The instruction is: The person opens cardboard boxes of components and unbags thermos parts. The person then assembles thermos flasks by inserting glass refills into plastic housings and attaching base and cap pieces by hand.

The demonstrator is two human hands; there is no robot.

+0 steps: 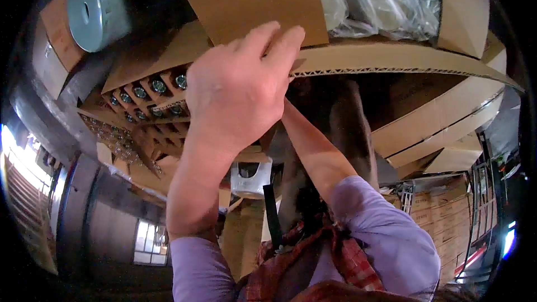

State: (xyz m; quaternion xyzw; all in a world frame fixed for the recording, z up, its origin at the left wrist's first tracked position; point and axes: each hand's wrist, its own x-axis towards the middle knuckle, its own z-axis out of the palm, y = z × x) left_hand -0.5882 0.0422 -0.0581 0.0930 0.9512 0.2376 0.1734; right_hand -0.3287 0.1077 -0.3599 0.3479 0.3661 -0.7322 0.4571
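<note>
Fingers (pixel 292 36), left hand (pixel 238 86): slightly curled, a little apart, at the open carton (pixel 403 61); whether we grip its edge, we cannot tell. Blue-green tub (pixel 88 10): upper left. Bottles (pixel 159 86): upright, in a divided carton (pixel 126 86). Open carton: beyond our hand, containing clear plastic wrapping (pixel 386 5). Right forearm (pixel 316 148): ours, right hand hidden, its hold unseen.

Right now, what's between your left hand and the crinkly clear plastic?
A brown cardboard flap lies between the left hand and the clear plastic, as the head view shows.
</note>
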